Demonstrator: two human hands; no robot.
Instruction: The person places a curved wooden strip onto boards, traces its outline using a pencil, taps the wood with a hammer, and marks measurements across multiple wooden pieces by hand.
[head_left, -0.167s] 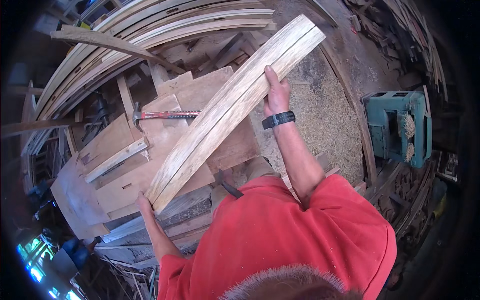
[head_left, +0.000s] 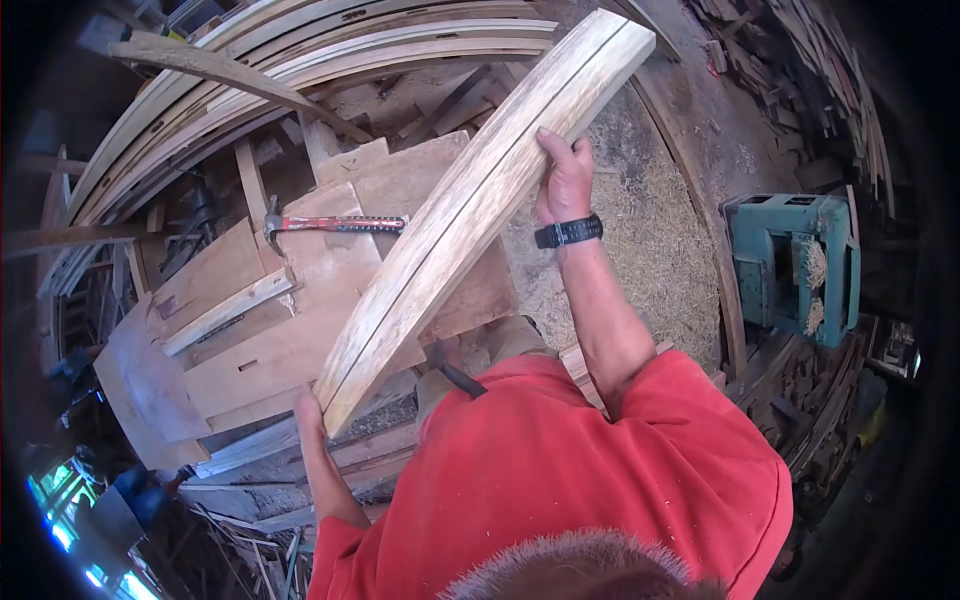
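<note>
A long curved wooden plank (head_left: 470,210), pale with a dark line running along it, is held up over the workbench. My right hand (head_left: 562,180), with a black watch on the wrist, grips its right edge near the far end. My left hand (head_left: 310,415) holds the near end from underneath. The plank slants from lower left to upper right. Below it on the bench lies a hammer (head_left: 335,224) with a red handle.
Flat wooden boards (head_left: 260,330) cover the workbench. Stacked curved wooden strips (head_left: 300,50) arc across the back. Sawdust and shavings (head_left: 650,250) cover the floor to the right, beside a teal machine (head_left: 795,265). Scrap timber lies at the upper right.
The plank has shifted slightly, with both hands staying on it.
</note>
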